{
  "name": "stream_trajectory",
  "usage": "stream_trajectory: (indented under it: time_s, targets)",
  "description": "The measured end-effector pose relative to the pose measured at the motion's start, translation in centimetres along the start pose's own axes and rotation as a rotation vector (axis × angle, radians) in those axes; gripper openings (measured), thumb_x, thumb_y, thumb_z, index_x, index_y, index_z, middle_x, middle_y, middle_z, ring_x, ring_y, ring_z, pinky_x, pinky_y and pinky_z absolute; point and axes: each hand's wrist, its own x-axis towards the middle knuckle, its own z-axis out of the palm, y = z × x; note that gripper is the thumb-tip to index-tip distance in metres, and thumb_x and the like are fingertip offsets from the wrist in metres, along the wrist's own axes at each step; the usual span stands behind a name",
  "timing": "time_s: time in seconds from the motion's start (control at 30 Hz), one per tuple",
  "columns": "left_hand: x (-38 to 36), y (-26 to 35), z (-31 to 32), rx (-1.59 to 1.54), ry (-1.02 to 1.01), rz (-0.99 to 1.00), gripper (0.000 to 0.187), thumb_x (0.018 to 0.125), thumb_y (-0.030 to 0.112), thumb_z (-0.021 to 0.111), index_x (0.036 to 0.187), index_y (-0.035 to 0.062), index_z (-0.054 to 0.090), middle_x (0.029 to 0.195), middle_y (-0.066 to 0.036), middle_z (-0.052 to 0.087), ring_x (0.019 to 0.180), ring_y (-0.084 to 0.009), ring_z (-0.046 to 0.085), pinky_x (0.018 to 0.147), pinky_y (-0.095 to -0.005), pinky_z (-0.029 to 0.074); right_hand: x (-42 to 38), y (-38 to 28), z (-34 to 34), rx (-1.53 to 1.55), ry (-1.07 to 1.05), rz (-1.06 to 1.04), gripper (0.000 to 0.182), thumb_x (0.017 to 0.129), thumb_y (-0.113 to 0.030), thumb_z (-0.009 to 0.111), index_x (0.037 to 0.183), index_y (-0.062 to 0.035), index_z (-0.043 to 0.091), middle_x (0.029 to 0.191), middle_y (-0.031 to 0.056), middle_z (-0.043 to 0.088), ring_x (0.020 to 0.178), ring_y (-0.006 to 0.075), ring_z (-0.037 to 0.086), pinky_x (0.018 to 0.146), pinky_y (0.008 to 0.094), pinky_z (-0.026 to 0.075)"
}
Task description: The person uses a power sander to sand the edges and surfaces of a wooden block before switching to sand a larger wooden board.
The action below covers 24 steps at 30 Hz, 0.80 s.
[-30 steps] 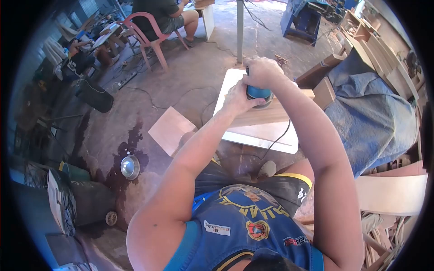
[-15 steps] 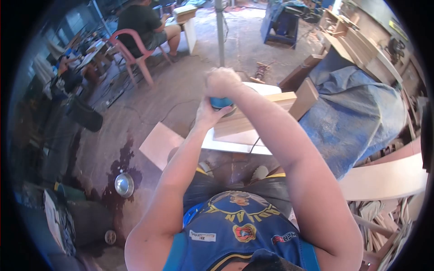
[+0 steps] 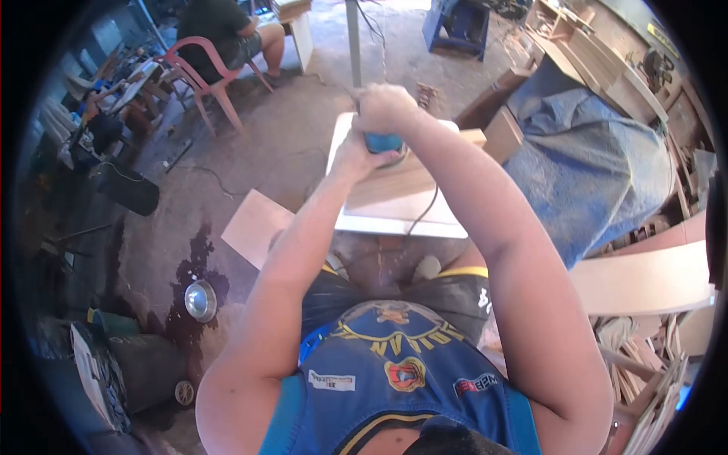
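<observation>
Both of my hands are on a teal power tool point(image 3: 384, 143) that rests on a wooden block point(image 3: 390, 182). My right hand point(image 3: 387, 110) is wrapped over the top of the tool. Lower and to the left, my left hand point(image 3: 362, 158) grips its side, the thumb lying across the front. Beneath the block are a paler board and a white tabletop point(image 3: 402, 226). A dark cord point(image 3: 434, 206) hangs over the near edge of the tabletop, beside my right forearm. The underside of the tool is mostly hidden.
A blue tarp point(image 3: 591, 167) covers something at the right. A metal bowl point(image 3: 200, 301) sits by a wet patch on the floor. A square board point(image 3: 254, 227) lies left of the table. Farther back, a person point(image 3: 216, 34) sits on a pink chair point(image 3: 220, 87).
The view has shifted, so the surroundings sit lower-left or higher in the frame. My hands and the tool have moved slightly right over the block, showing more of the tabletop's left side.
</observation>
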Motion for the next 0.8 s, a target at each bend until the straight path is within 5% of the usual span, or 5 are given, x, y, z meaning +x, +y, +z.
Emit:
stream_trajectory:
  time_s: [0.27, 0.63, 0.8]
  targets:
    - [2.1, 2.9, 3.8, -0.068, 0.023, 0.137, 0.091, 0.069, 0.048, 0.091, 0.137, 0.0021, 0.051, 0.127, -0.023, 0.064, 0.121, -0.0402, 0.062, 0.102, -0.0475, 0.051, -2.0, 4.0, -1.4, -0.038, 0.019, 0.122, 0.047, 0.084, -0.033, 0.062, 0.126, -0.0125, 0.069, 0.116, 0.0191, 0.073, 0.109, 0.0355, 0.071, 0.094, 0.0468, 0.057]
    - [5.1, 5.1, 7.8, -0.150, -0.189, 0.180, 0.103, 0.069, 0.052, 0.090, 0.145, -0.0004, 0.045, 0.140, -0.023, 0.059, 0.131, -0.0373, 0.058, 0.111, -0.0441, 0.047, -3.8, 10.5, -0.6, -0.070, 0.079, 0.211, 0.050, 0.085, -0.040, 0.062, 0.126, -0.0127, 0.068, 0.123, 0.0159, 0.071, 0.115, 0.0342, 0.068, 0.098, 0.0457, 0.054]
    - [5.2, 4.9, 8.4, 0.024, -0.221, 0.146, 0.111, 0.071, 0.058, 0.086, 0.154, 0.0031, 0.036, 0.148, -0.023, 0.053, 0.136, -0.0393, 0.053, 0.114, -0.0458, 0.044, -4.1, 12.6, -0.8, -0.077, 0.096, 0.241, 0.050, 0.085, -0.045, 0.063, 0.121, -0.0112, 0.069, 0.115, 0.0166, 0.073, 0.109, 0.0360, 0.069, 0.094, 0.0461, 0.055]
